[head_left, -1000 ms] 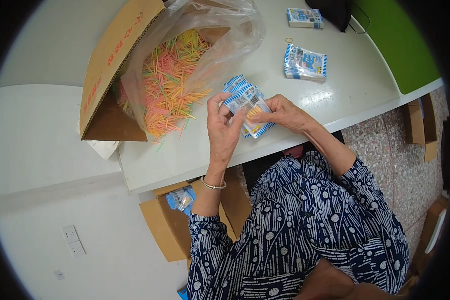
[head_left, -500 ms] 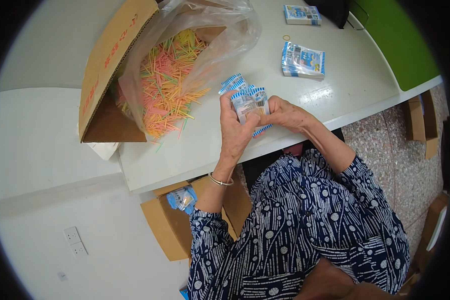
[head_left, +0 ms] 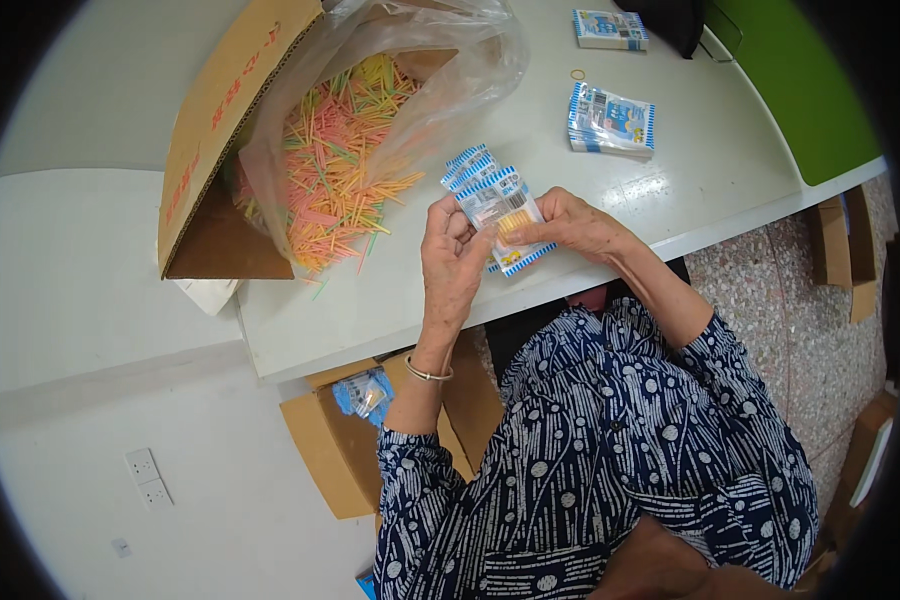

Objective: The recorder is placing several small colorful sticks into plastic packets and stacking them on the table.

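Over the front part of the white table (head_left: 670, 190), both hands hold a fanned bunch of small blue-and-white plastic packets (head_left: 470, 167). My left hand (head_left: 450, 255) is closed around the bunch from the left, its thumb at the edge of the front packet (head_left: 507, 208). Something yellow shows through the clear part of that packet. From the right, my right hand (head_left: 575, 225) pinches its side, the thumb lying across its face. Left of the hands, thin pink, yellow and green sticks (head_left: 335, 170) spill from a clear plastic bag (head_left: 475, 60) in a cardboard box (head_left: 225, 130) on its side.
Two piles of similar flat packets, a near one (head_left: 612, 122) and a far one (head_left: 610, 32), lie toward the back right, with a rubber band (head_left: 577, 74) between them. Below the table edge stands an open carton (head_left: 320, 450) holding blue packets (head_left: 365, 393). Another carton (head_left: 838, 245) is at right.
My left hand has shifted slightly left and its grip has loosened. The front packet now sits lower and tilted, with more of its face and yellow contents uncovered.
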The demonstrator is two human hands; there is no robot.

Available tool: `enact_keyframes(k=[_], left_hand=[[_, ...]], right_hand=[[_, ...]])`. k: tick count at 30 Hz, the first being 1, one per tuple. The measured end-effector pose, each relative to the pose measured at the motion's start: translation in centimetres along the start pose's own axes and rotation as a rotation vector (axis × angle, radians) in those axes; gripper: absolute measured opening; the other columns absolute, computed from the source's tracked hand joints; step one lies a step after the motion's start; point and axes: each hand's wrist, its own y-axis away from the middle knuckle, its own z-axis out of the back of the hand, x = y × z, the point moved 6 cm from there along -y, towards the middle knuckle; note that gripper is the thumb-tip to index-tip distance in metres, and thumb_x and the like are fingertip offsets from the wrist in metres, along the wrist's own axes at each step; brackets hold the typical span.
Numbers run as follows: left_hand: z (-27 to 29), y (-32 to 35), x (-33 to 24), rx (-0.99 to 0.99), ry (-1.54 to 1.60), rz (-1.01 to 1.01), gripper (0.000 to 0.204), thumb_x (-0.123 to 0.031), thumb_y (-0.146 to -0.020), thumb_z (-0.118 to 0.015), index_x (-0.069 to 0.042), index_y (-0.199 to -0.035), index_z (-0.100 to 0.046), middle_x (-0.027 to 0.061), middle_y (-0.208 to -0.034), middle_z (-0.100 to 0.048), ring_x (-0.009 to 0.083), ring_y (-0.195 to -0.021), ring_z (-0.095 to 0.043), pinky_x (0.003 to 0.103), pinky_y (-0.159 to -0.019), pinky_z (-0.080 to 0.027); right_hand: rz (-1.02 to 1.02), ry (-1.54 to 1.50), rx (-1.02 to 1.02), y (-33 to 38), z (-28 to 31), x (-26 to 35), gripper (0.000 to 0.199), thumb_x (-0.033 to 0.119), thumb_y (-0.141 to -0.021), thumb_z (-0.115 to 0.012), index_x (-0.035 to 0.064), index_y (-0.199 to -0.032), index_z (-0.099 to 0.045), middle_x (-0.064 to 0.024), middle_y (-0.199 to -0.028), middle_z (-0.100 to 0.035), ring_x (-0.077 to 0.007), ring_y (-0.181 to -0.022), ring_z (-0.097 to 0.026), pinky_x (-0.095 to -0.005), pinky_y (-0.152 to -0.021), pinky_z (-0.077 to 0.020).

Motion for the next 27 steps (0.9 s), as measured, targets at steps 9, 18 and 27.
enact_keyframes(k=[9, 18, 27], left_hand=[[4.4, -0.4, 0.6, -0.054, -0.108, -0.050, 0.031, -0.001, -0.086, -0.058, 0.000, -0.115, -0.047, 0.0081, -0.099, -0.061, 0.0119, -0.093, -0.057, 0.027, -0.082, -0.047], [11.4, -1.4, 1.5, -0.052, -1.749, -0.548, 0.028, 0.001, -0.072, -0.057, 0.000, -0.100, -0.056, 0.0115, -0.099, -0.055, 0.0302, -0.090, -0.051, 0.039, -0.081, -0.040], [12.3, -2.3, -0.4, -0.101, -1.419, -0.649, 0.019, 0.001, -0.080, -0.057, 0.001, -0.099, -0.055, 0.0121, -0.098, -0.057, 0.0259, -0.089, -0.053, 0.037, -0.079, -0.044]], right_hand=[[-0.016, 0.169, -0.033, 0.5, 1.5, 0.3, 0.030, 0.023, -0.078, -0.073, -0.0046, -0.089, -0.069, -0.0063, -0.075, -0.067, -0.0061, -0.063, -0.057, -0.0187, -0.056, -0.0437], [-0.109, -0.108, 0.069, 0.2, 0.5, 0.6, 0.027, 0.020, -0.083, -0.067, -0.0062, -0.087, -0.067, -0.0101, -0.072, -0.067, -0.0118, -0.056, -0.061, -0.0214, -0.046, -0.0471], [-0.173, -0.067, 0.121, 0.0, -0.4, 0.6, 0.032, 0.025, -0.085, -0.066, -0.0062, -0.084, -0.067, -0.0092, -0.066, -0.064, -0.0089, -0.047, -0.056, -0.0190, -0.040, -0.0401]])
